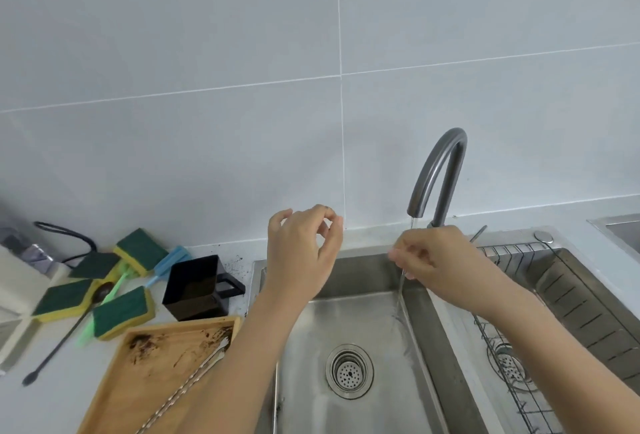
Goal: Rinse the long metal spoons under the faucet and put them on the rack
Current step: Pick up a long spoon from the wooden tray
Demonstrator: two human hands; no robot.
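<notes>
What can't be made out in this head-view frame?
- Whatever the right hand grips under the grey curved faucet: the fingers hide it.
- Twisted metal bar spoon on the wooden tray: left forearm and bottom edge cut it off.
- Wire rack: right forearm covers part.

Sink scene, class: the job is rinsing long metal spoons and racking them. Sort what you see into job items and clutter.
Job: faucet, running; right hand under its stream; left hand; twisted metal spoon on wooden tray; wire rack.

Clutter: sponges; black cup; dark spoon.
</notes>
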